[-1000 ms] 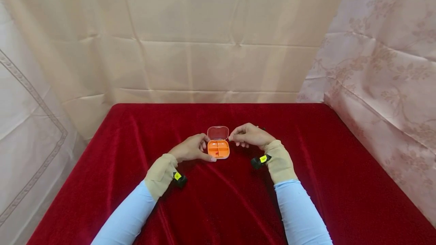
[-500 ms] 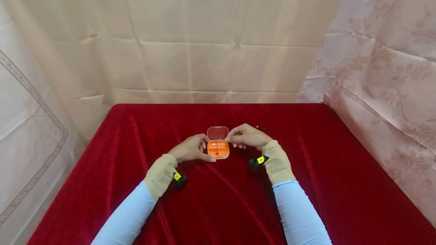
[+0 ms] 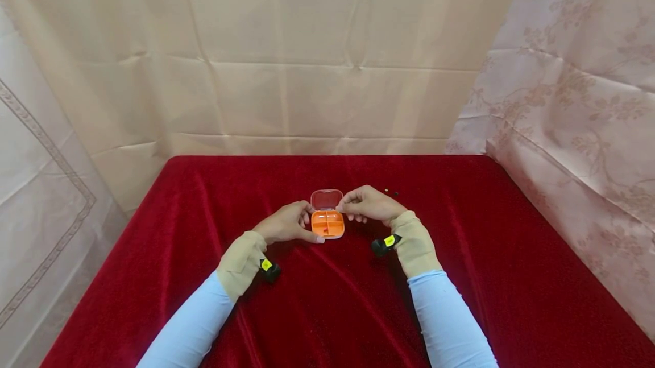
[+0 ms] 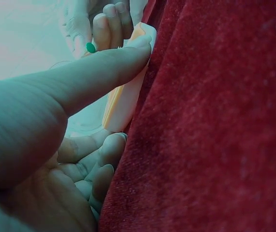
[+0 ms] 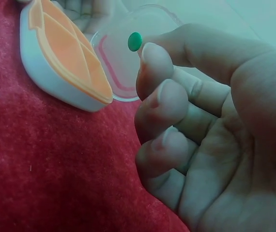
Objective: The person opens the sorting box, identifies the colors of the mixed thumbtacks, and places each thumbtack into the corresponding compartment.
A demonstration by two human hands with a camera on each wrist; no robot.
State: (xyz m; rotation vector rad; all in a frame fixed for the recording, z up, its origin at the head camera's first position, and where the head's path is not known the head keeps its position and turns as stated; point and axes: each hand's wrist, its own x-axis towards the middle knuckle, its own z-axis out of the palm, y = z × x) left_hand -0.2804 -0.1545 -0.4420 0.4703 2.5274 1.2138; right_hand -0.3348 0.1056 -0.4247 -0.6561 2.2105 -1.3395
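Note:
An orange pill box (image 3: 328,224) with a white base and several compartments lies on the red cloth, its clear lid (image 3: 326,199) tipped back. A tiny red thing (image 3: 325,231) sits in a front compartment. My left hand (image 3: 289,222) grips the box from its left side, thumb at the front edge and fingers at the back. At the box's back right corner, my right hand (image 3: 372,204) pinches a small glossy green disc (image 5: 134,42), like a thumbtack's head, between thumb and index finger. Its other fingers curl in loosely. The back of the disc is hidden.
Beyond my right hand, a tiny yellow piece (image 3: 386,190) and a tiny dark green piece (image 3: 396,193) lie on the red velvet cloth (image 3: 327,300). Beige curtains (image 3: 327,72) hang behind the table's far edge, with patterned curtains at both sides.
My right hand has moved a little left, closer to the box's back corner, and uncovered the small pieces behind it. The left hand stays on the box.

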